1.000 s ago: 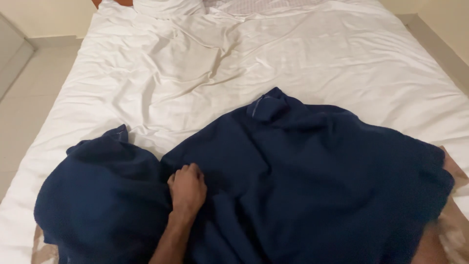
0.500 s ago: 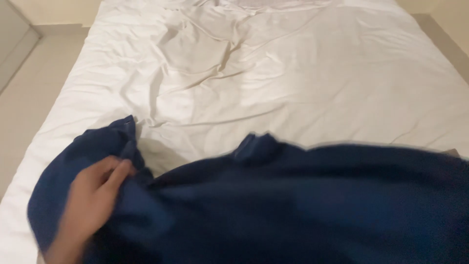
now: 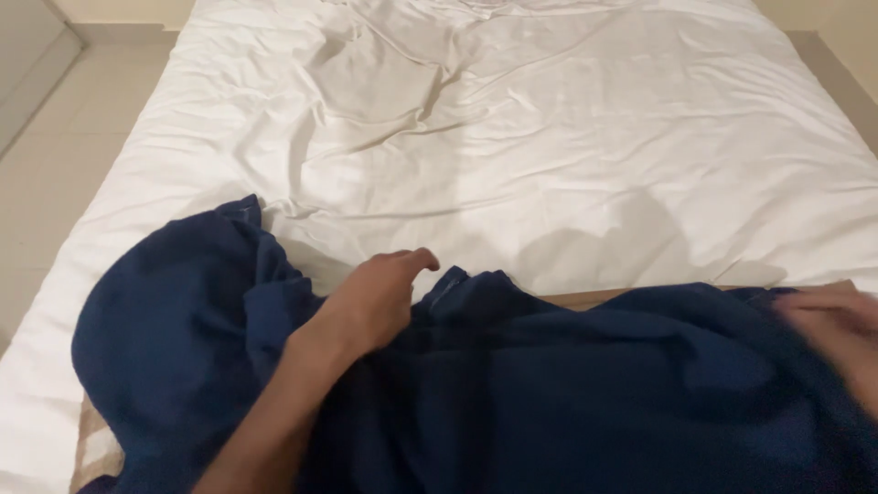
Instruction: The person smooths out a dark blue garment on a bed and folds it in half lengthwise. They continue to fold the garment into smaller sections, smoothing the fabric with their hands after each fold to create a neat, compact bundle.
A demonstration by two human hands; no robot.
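The left hand (image 3: 380, 297) lies on the dark blue cloth (image 3: 567, 384), its fingers loosely curled and together, the index hooked forward; it pinches nothing that shows, though its palm side is hidden against the fabric. The cloth is heaped across the near edge of the bed (image 3: 549, 137), bunched in a thick mound at the near left and spreading in folds to the near right. As a judgement, the handling is at an early stage: the cloth is neither laid flat nor folded, and no neat edge or corner can be seen. At the far right edge the right hand (image 3: 837, 329) is blurred and partly cut off, touching the cloth; whether it grips cannot be told. The white sheet beyond is rumpled. A strip of brown surface (image 3: 585, 296) peeks out between cloth and sheet.
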